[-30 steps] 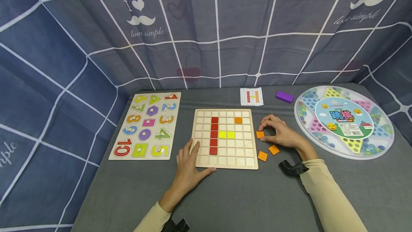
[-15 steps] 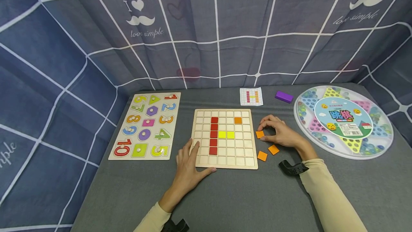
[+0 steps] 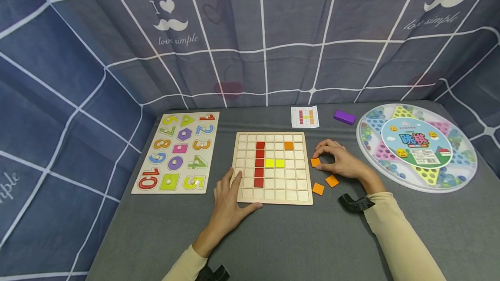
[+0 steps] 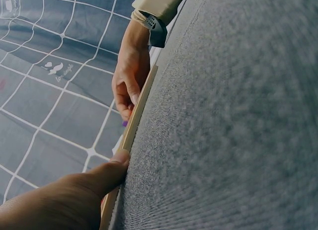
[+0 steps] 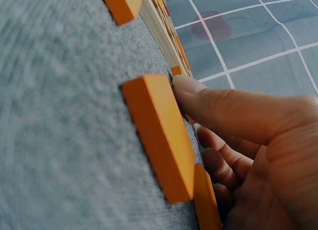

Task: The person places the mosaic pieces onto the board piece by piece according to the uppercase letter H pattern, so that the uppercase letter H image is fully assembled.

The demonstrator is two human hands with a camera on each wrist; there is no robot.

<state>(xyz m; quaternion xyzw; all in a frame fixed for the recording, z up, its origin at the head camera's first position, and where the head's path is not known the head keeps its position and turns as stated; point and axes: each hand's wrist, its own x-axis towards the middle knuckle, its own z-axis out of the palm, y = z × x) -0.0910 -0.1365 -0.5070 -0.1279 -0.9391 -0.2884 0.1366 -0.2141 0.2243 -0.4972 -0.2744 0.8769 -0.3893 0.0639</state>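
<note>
A wooden grid board (image 3: pixel 273 198) lies on the grey table, with a column of red tiles (image 3: pixel 259 163), two yellow tiles (image 3: pixel 275 163) and one orange tile (image 3: pixel 288 145) set in its squares. My left hand (image 3: pixel 228 205) rests at its lower left corner, fingers spread over the left side; the thumb (image 4: pixel 118 163) touches the front edge. Right of the board, my right hand (image 3: pixel 337 159) pinches an orange square tile (image 3: pixel 315 163) between thumb and fingers. Two loose orange tiles (image 3: pixel 318 189) lie nearer me. In the right wrist view, another orange tile (image 5: pixel 206 197) shows beneath the hand.
A small pattern card (image 3: pixel 305 117) and a purple block (image 3: pixel 345 117) lie behind the board. On the left is a number and shape puzzle board (image 3: pixel 175 153); on the right, a round Chinese checkers set (image 3: pixel 417 148). A grid-patterned curtain (image 3: pixel 242 68) hangs behind.
</note>
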